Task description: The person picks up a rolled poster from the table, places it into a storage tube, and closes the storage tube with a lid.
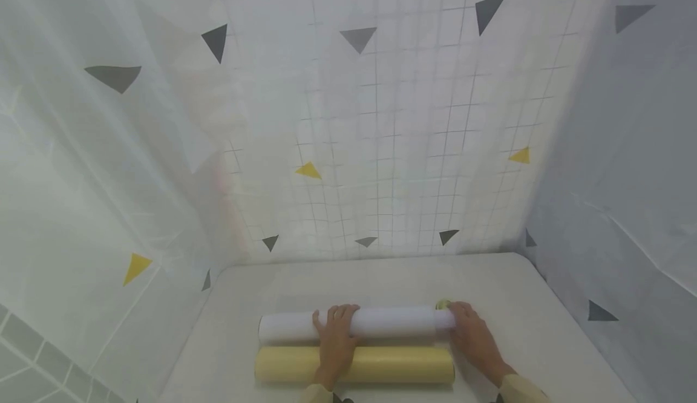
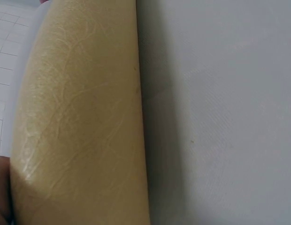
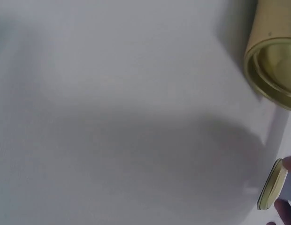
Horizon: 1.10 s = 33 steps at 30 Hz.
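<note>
The white roll (image 1: 359, 323) lies left-to-right across the tabletop (image 1: 533, 306), gripped mid-length by the left hand (image 1: 336, 337), its end pinched by the right hand (image 1: 475, 337).

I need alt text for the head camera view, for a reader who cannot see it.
Two hands hold a white roll on a white table: the left hand over its middle, the right hand at its right end. A yellow roll lies alongside, nearer.

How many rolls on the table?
2. The white roll lies farther from the person, with the left hand over its middle and the right hand at its right end; the yellow roll lies just in front.
</note>
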Motion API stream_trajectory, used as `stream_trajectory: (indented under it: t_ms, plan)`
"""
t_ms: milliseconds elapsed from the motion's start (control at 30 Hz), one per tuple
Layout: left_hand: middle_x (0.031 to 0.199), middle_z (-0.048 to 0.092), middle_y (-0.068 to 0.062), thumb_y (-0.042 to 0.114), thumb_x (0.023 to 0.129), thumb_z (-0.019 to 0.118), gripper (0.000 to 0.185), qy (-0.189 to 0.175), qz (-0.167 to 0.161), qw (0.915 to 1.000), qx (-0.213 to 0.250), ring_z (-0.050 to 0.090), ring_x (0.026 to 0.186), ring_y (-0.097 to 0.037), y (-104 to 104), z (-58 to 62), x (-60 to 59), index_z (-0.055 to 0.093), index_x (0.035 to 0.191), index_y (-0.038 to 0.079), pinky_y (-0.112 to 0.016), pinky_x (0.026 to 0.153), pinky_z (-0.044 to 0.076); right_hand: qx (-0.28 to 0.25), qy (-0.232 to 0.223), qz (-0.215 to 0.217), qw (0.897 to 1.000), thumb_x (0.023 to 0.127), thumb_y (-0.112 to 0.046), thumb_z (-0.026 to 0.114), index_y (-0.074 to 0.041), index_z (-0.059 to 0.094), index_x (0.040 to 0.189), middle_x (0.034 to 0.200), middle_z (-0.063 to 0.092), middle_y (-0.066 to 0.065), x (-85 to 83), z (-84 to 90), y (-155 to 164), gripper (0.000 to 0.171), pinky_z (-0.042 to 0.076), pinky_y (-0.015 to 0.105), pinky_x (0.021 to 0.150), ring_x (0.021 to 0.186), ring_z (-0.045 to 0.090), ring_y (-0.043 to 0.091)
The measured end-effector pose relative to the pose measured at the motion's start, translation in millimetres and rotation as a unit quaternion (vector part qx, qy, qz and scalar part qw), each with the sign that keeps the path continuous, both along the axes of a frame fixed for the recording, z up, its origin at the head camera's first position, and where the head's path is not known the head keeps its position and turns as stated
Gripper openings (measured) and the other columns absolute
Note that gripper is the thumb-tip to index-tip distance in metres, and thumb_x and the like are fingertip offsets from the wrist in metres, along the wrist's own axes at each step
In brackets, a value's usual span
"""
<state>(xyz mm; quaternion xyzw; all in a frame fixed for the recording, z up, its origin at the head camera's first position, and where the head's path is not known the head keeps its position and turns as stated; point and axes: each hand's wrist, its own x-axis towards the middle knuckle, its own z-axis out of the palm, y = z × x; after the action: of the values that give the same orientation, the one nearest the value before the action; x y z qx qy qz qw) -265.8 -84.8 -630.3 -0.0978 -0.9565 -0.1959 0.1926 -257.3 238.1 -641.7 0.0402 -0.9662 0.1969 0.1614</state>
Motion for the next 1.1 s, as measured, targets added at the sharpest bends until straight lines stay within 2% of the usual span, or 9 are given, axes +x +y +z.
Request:
stream_trajectory:
  t_ms: [100,200,333,400,633,733,900,1100]
  plan:
    - [0.13,0.07,0.003,0.021,0.065,0.092,0.068,0.002,0.002,1.0,-0.004,0.057,0.126,-0.025,0.3,1.8,0.6,0.065,0.127,0.024,-0.075,0.115,0.022,-0.033,-0.001,0.03,0.999,0.083,-0.005,0.079,-0.002,0.058,0.133,0.135,0.06,0.024,1.1,1.7,-1.6,0.054,0.05,0.066,0.103,0.123,0.063,0.044]
    - [0.131,0.069,0.004,0.021,0.066,0.092,0.068,-0.001,0.003,1.0,-0.007,0.057,0.127,-0.025,0.4,3.1,0.5,0.065,0.128,0.024,-0.074,0.116,0.021,-0.058,0.021,0.066,0.996,0.083,-0.005,0.081,-0.004,0.059,0.133,0.134,0.061,0.023,1.9,1.3,-2.1,0.055,0.05,0.063,0.106,0.123,0.063,0.043]
    - [0.131,0.07,0.004,0.021,0.065,0.093,0.068,0.006,0.002,0.9999,-0.009,0.057,0.126,-0.024,0.2,2.6,0.1,0.065,0.127,0.024,-0.074,0.115,0.022,-0.06,0.025,0.1,0.993,0.087,-0.012,0.079,-0.006,0.059,0.135,0.133,0.062,0.017,2.0,1.3,-3.9,0.052,0.053,0.056,0.105,0.122,0.065,0.037]
    - [0.131,0.07,0.003,0.02,0.065,0.093,0.069,0.009,0.001,0.9999,-0.008,0.058,0.125,-0.025,0.5,2.5,0.6,0.065,0.127,0.024,-0.075,0.115,0.023,-0.061,0.009,0.108,0.992,0.089,-0.015,0.077,-0.006,0.059,0.136,0.134,0.062,0.016,1.7,2.2,-4.9,0.051,0.054,0.055,0.104,0.122,0.065,0.036]
    - [0.131,0.07,0.002,0.019,0.066,0.092,0.068,-0.004,0.003,0.9999,-0.011,0.057,0.126,-0.026,1.3,2.5,2.2,0.064,0.128,0.022,-0.075,0.115,0.022,-0.072,-0.025,0.108,0.991,0.091,-0.015,0.075,-0.004,0.06,0.134,0.133,0.066,0.016,2.3,3.5,-6.6,0.047,0.055,0.053,0.102,0.12,0.067,0.036]
    - [0.131,0.07,0.002,0.019,0.066,0.092,0.068,-0.007,0.005,0.9999,-0.01,0.057,0.126,-0.026,1.9,3.5,2.9,0.065,0.128,0.023,-0.075,0.115,0.022,-0.087,-0.054,0.102,0.989,0.094,-0.018,0.071,-0.003,0.057,0.138,0.136,0.065,0.017,2.6,3.7,-6.6,0.048,0.053,0.054,0.105,0.124,0.065,0.037]
    - [0.132,0.069,0.002,0.02,0.065,0.093,0.07,-0.005,0.004,0.9999,-0.009,0.057,0.127,-0.026,2.4,3.8,3.1,0.064,0.128,0.023,-0.075,0.115,0.021,-0.132,-0.129,0.075,0.98,0.099,-0.023,0.063,-0.004,0.048,0.146,0.14,0.063,0.02,2.1,3.9,-6.2,0.054,0.05,0.057,0.109,0.128,0.063,0.038]
    - [0.13,0.07,0.001,0.021,0.065,0.092,0.068,-0.005,0.003,1.0,-0.007,0.058,0.126,-0.027,1.8,5.1,3.4,0.065,0.127,0.023,-0.076,0.114,0.022,-0.163,-0.166,0.066,0.97,0.102,-0.022,0.058,-0.004,0.046,0.147,0.135,0.065,0.017,1.2,2.6,-7.4,0.05,0.056,0.053,0.1,0.118,0.067,0.031]
